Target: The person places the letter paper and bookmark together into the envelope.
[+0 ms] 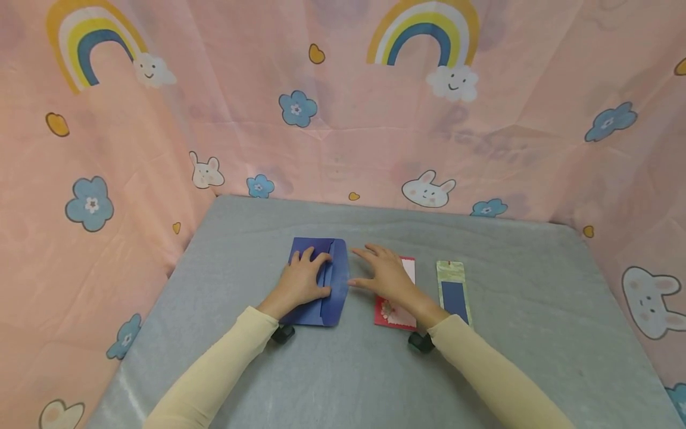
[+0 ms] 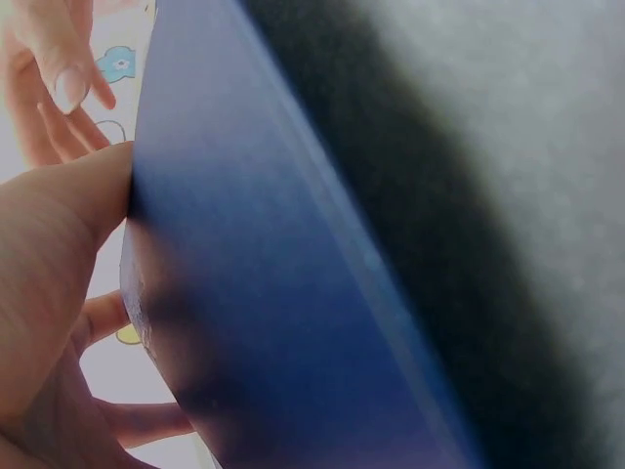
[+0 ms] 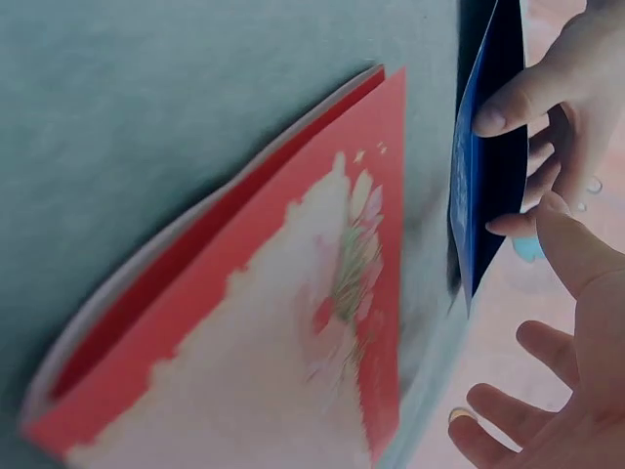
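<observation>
A blue envelope lies on the table with its flap side up and the flap on the right. My left hand rests on it, fingers spread, with the thumb and fingertips touching near the flap. In the left wrist view the envelope fills the middle, the thumb against its edge. Just right of the flap, my right hand hovers with its fingers extended and holds nothing. Beneath that hand is a red card with a pale torn-edge panel and flowers; it stands slightly apart at its fold in the right wrist view.
To the right of the red card lies a narrow green card with a dark blue panel. The grey cloth-covered table is backed by a pink printed curtain, which also hangs at both sides.
</observation>
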Demonstrator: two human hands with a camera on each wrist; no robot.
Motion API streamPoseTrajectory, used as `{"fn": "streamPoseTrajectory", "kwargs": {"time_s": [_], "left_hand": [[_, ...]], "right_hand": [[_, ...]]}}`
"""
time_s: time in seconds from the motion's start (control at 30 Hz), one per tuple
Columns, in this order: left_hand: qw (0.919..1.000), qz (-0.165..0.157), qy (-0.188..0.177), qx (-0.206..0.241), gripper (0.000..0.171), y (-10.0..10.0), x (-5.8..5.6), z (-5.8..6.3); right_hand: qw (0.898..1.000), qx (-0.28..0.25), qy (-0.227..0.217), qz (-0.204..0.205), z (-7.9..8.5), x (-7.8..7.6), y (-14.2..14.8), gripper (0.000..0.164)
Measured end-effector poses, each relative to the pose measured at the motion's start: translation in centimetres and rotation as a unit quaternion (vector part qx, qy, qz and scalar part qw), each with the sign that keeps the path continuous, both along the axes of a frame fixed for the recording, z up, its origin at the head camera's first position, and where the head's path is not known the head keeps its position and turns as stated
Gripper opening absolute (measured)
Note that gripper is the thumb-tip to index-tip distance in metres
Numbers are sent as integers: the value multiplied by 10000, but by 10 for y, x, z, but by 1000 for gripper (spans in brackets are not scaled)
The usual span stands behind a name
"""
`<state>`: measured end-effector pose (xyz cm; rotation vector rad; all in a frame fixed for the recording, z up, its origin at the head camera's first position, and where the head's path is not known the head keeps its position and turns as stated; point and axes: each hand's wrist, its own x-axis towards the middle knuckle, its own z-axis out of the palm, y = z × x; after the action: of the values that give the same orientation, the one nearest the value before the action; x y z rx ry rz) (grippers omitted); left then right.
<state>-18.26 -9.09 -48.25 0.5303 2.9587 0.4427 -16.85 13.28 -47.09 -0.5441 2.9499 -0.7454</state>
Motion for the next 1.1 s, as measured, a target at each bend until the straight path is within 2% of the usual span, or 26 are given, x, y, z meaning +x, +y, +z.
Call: {"fn": "streamPoseTrajectory", "kwargs": {"time_s": [0.6, 0.77, 0.93, 1.1], "left_hand": [[10000, 20, -78, 55, 67, -1, 1, 3], [9999, 18, -93, 36, 67, -1, 1, 2], [9999, 33, -115, 11, 67, 0, 2, 2], [9999, 23, -101, 0, 67, 0, 1, 1]], "right_hand": [[9984, -451, 6, -350, 3, 19, 45, 74], [9974, -474, -134, -517, 3, 24, 54, 74], [9974, -453, 17, -567, 0, 26, 60, 75], [9971, -299, -14, -696, -2, 30, 68, 73]]}}
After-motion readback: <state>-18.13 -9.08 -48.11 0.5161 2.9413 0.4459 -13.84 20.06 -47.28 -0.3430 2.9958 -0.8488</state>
